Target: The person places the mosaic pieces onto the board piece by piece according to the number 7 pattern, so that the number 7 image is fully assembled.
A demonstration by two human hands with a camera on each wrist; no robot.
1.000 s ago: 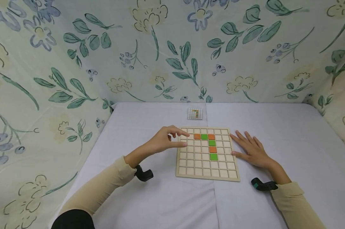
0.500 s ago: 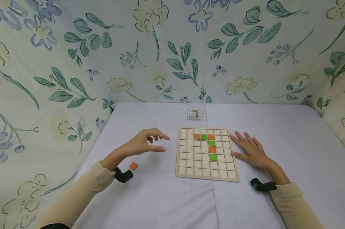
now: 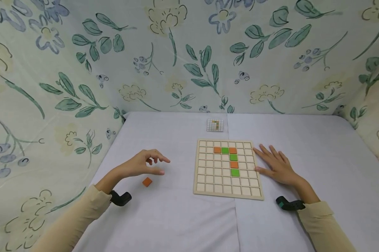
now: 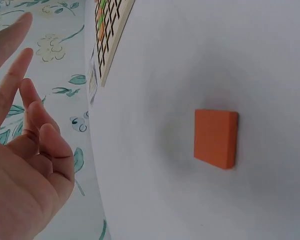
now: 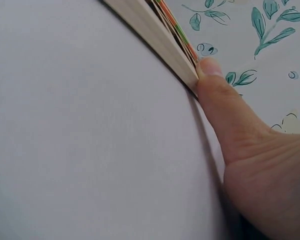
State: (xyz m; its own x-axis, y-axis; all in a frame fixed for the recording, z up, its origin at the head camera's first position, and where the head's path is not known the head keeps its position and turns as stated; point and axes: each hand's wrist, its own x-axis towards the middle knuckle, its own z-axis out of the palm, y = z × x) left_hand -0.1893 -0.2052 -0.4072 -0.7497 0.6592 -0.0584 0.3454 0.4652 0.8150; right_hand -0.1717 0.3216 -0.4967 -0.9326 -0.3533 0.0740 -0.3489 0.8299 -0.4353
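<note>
Left hand above loose orange tile

Left hand (image 3: pixel 138 165) hovers, fingers loosely spread, empty; orange tile (image 3: pixel 147 181) lies just below the fingertips. Right hand (image 3: pixel 276 164) rests flat against the board (image 3: pixel 205 190).

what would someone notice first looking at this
Probably the wooden grid board at mid-table, with orange and green tiles forming a 7 shape. Then the lone orange tile on the white cloth beside the left hand, while the right hand rests flat against the board's right edge.
</note>
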